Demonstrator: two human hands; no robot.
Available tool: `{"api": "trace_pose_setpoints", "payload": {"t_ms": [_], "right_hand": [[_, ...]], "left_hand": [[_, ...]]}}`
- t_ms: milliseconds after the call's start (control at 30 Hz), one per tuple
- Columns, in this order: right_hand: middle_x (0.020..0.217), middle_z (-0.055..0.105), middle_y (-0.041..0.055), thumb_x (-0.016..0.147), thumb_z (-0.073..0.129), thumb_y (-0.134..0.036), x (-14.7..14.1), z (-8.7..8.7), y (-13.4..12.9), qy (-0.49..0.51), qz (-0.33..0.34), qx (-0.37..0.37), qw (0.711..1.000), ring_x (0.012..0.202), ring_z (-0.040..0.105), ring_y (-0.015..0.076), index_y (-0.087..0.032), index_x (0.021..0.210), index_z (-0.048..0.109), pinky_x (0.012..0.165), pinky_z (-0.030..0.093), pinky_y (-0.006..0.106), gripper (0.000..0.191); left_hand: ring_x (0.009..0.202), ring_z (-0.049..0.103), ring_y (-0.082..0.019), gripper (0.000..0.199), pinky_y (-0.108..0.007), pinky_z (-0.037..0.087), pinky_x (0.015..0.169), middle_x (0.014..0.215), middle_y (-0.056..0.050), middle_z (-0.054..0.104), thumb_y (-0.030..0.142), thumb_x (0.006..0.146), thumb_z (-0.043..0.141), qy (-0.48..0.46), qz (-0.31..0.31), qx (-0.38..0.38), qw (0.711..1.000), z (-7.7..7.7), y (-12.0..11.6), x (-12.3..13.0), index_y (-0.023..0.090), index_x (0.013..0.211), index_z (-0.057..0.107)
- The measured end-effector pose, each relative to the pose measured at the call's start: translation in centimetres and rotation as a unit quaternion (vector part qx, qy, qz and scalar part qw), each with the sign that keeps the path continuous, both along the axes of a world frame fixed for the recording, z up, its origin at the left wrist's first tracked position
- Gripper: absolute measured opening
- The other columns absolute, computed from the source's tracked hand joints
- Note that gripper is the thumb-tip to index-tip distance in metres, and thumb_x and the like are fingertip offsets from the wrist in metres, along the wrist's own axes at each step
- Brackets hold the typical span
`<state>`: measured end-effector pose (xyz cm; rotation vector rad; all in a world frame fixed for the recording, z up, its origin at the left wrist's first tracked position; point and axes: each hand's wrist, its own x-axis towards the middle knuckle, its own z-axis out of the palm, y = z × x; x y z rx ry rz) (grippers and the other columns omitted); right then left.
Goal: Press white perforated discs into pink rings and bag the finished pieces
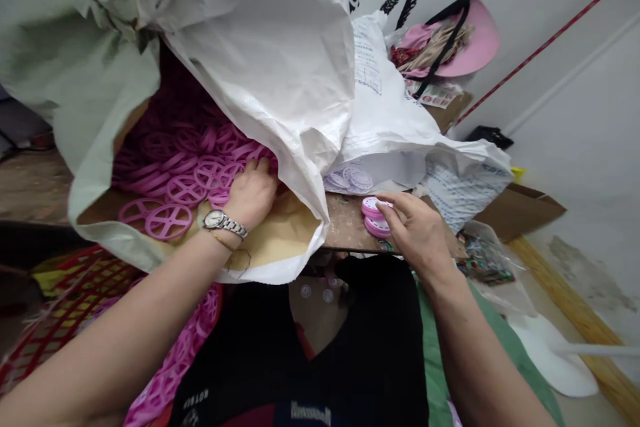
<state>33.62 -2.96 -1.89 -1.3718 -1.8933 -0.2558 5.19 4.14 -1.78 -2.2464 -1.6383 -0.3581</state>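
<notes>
Your two hands are working at separate spots, so the step in hand looks like picking at loose parts on the left while handling discs on the right. Your left hand (255,195) reaches into the mouth of the large white sack (260,60), its fingers in among the pink spoked wheels (169,221). The fingertips are sunk in the pile, so you cannot tell from here whether they are closed on a wheel.

Your right hand (425,237) is at the small pile of pink-rimmed discs (376,227), near the front edge of the wooden worktable (345,223). Thumb and forefinger sit slightly apart at the right side of the upper disc; whether they pinch it, you cannot tell.

Just beyond that pile, pale discs (360,179) lie in the mouth of the printed white bag (380,113). More pink wheels fill the red basket (45,330), low on the near left. A cardboard box (525,210) stands farther right.

Lifting a wheel would call for freeing one rim from its neighbors, since the spokes look likely to snag. Taking a disc would call for a light pinch at the rim, because the pile is uneven and could slide.
</notes>
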Motion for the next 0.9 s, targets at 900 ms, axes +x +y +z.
{"api": "trace_pose_setpoints", "payload": {"t_ms": [900], "right_hand": [[0.111,0.072,0.0195,0.075,0.073,-0.052,0.5,0.6,13.3,-0.092,-0.208,-0.267,0.937,0.101,0.067,0.0339,-0.014,0.114,0.068,0.081,0.050,0.040,0.055]], "left_hand": [[0.114,0.053,-0.033,0.045,-0.048,0.045,0.101,0.120,-0.017,0.061,0.031,0.093,0.058,-0.140,-0.129,-0.016,0.982,-4.0,-8.1,-2.3,0.011,0.133,0.050]]}}
